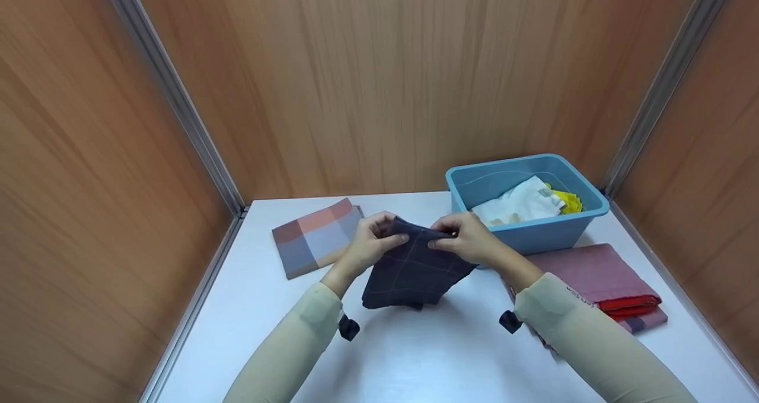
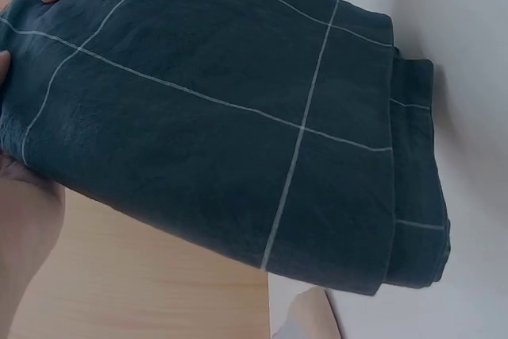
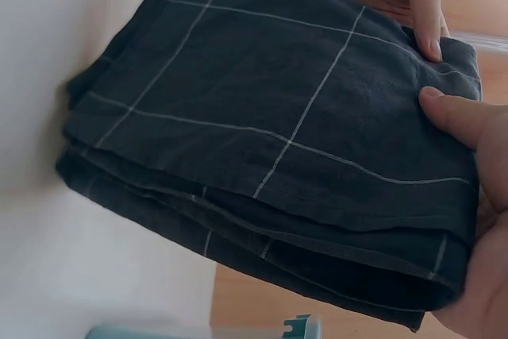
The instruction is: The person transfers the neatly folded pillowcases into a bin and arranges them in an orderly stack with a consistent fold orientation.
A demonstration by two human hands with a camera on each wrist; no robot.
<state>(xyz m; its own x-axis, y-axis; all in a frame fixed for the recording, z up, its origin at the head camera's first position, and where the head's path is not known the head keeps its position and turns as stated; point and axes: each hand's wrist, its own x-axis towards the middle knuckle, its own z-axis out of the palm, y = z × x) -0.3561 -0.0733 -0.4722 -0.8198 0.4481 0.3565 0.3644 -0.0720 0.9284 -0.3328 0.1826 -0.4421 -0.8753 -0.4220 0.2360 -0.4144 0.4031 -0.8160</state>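
A folded dark navy cloth with thin pale check lines hangs over the middle of the white table, its lower edge touching the tabletop. My left hand pinches its top left corner and my right hand pinches the top right corner. In the left wrist view the cloth fills the frame, with my left hand at its left edge. In the right wrist view the cloth shows several folded layers, and the thumb of my right hand presses on its edge.
A folded checked cloth in grey, orange and maroon lies at the back left. A blue plastic bin with white and yellow cloths stands at the back right. A pink and red folded pile lies before it. Wooden walls enclose the table.
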